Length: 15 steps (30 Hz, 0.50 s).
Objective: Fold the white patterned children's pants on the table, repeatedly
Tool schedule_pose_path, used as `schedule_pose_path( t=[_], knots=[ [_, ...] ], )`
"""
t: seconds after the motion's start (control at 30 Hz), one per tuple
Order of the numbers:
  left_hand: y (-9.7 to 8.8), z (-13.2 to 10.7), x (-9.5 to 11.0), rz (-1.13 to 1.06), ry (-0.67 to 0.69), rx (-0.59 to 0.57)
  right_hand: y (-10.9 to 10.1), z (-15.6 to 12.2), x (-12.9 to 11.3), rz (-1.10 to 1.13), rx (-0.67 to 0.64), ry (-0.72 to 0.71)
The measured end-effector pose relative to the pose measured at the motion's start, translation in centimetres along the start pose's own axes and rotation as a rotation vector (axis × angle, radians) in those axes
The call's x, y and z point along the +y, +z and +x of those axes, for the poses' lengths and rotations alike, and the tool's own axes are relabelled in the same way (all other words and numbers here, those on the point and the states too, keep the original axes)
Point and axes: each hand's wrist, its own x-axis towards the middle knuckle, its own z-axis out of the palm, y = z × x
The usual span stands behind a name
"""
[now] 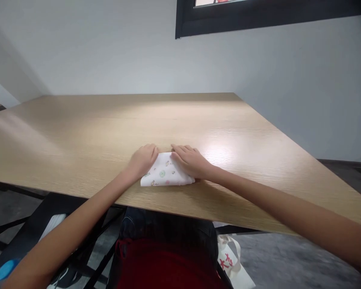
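A small white cloth (165, 175) with little coloured prints lies folded on the wooden table (93, 136) near its front edge. My left hand (142, 160) rests on the cloth's left end, its fingers curled down over the far corner. My right hand (189, 160) lies flat on the cloth's right end, fingers stretched out and pointing left. The two hands nearly meet at the cloth's far edge.
The table runs back to a grey wall with a dark window frame (258, 18) above. Under the front edge are my lap in red cloth (165, 265), black chair parts (45, 224) at left and a white tote bag (233, 265) on the floor at right.
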Motion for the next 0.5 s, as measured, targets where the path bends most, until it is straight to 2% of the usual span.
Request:
schedule_pose_path(
  t=[0.13,0.23,0.3,0.4,0.5],
  knots=[
    [-2.2,-1.1,-1.8,-0.172,-0.035,-0.081,-1.2,-3.6,1.0,0.232,0.07,0.121],
    [-3.4,-1.0,-1.7,-0.3,-0.03,-0.181,-1.2,-6.8,-0.1,0.478,0.083,0.195],
    [-3.7,-0.9,-1.1,-0.398,-0.005,-0.282,-0.8,-8.2,-1.0,0.54,0.084,0.198],
    [-3.8,-1.3,-0.2,-0.475,-0.021,-0.381,-0.5,-8.1,-1.4,0.6,0.079,0.175],
    [-3.8,-3.2,0.5,-0.496,-0.09,-0.349,-0.8,-5.9,-0.5,0.658,0.06,0.181]
  ],
)
